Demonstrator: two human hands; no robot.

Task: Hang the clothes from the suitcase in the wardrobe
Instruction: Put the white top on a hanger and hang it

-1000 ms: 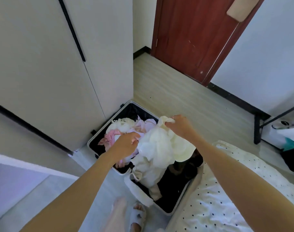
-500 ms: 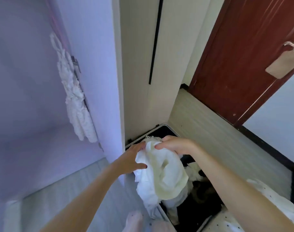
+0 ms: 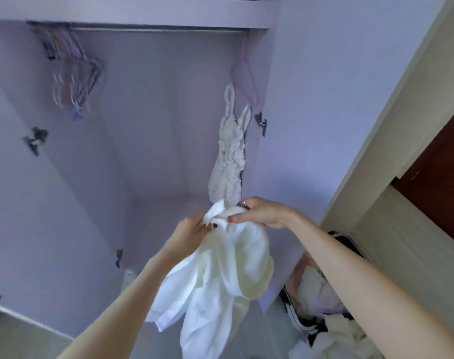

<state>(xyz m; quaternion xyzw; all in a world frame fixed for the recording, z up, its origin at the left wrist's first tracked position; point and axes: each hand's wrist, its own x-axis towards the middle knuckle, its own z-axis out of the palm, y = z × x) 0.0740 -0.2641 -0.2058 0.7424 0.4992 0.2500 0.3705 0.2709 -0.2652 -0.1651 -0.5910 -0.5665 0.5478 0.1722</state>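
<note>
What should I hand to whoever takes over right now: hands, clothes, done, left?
Left hand: grip on the bunched top of the white garment.
Right hand: grip on the same bunch, from the other side.
The garment hangs in front of the open wardrobe, not yet on a hanger.
Done: one ruffled white piece hangs on a purple hanger at the rail's right end.
Spare hangers bunch at the rail's left end.
Left: hang this garment, then the clothes in the suitcase, lower right.
</note>
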